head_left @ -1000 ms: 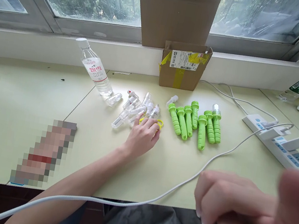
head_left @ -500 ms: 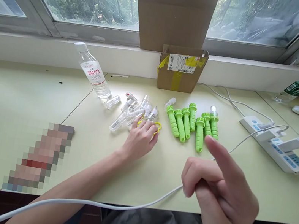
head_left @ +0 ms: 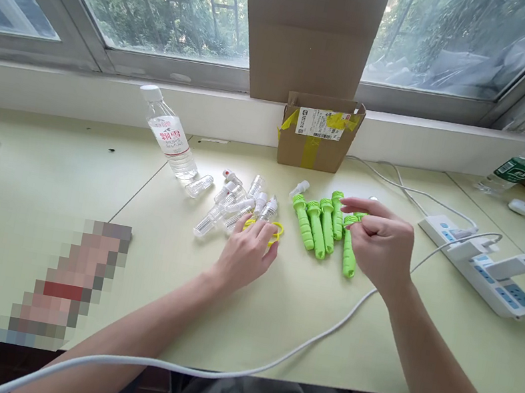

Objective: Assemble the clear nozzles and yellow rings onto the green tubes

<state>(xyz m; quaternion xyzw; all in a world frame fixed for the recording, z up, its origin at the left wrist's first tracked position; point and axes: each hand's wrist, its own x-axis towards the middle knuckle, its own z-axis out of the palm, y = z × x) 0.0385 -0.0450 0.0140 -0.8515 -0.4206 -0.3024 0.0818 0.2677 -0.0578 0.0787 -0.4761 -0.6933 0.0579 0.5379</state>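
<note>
My left hand [head_left: 248,255] rests on the table with its fingers loosely spread, the tips by some yellow rings [head_left: 278,234]. Just beyond it lies a pile of small clear plastic tubes and bottles [head_left: 209,221], some with white tops. My right hand [head_left: 380,244] hovers over the right end of a group of bright green, ribbed, bolt-shaped plastic pieces [head_left: 305,224]. Its index finger is stretched out leftward, the other fingers are curled, and nothing shows in it. Some green pieces are hidden behind this hand. A small clear-and-white piece [head_left: 299,189] lies at the group's back left.
A water bottle [head_left: 171,136] leans at the back left. The cardboard box [head_left: 312,147] stands behind the pile. To the right are a power strip [head_left: 474,264] with plugs and another bottle [head_left: 516,167]. A white cable [head_left: 284,359] crosses in front. A blurred-out flat object [head_left: 64,283] lies left.
My right hand has moved forward and away from me, from near the table's front edge to above the green pieces. My left hand has stayed by the yellow rings. The view has tilted slightly.
</note>
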